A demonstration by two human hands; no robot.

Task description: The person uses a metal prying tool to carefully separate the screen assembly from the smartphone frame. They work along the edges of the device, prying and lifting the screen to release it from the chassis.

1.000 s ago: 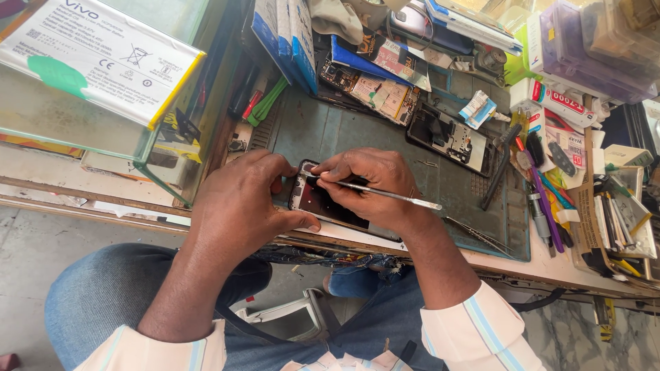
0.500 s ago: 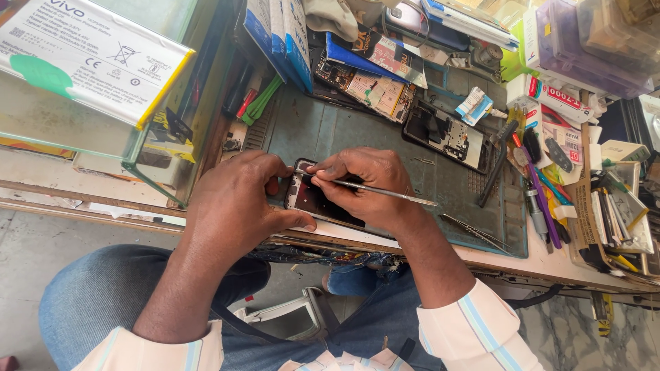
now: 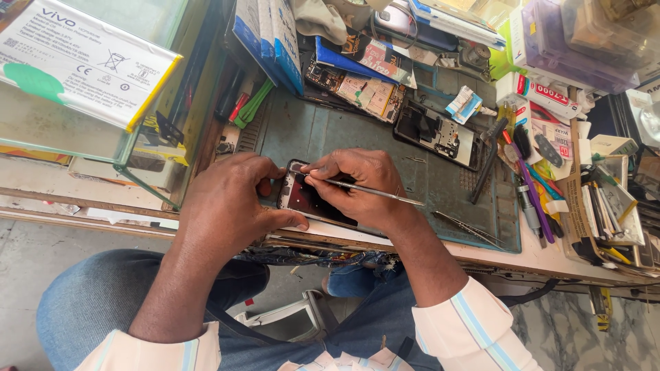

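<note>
Your left hand [image 3: 230, 206] wraps the near end of an opened phone [image 3: 309, 199] that lies on the green work mat [image 3: 344, 134] at the front edge of the tabletop [image 3: 550, 254], thumb and fingers closed on its sides. Your right hand [image 3: 361, 182] pinches thin metal tweezers [image 3: 375, 192], the tips set at the phone's upper corner. The back is already off and the dark inside lies bare, so the opening appears done; the fine work at that corner looks in progress, and closing up looks still to come. A second stripped phone [image 3: 436, 134] lies farther back on the mat, well apart. Another pair of tweezers [image 3: 467, 229] rests on the mat just right of your wrist.
</note>
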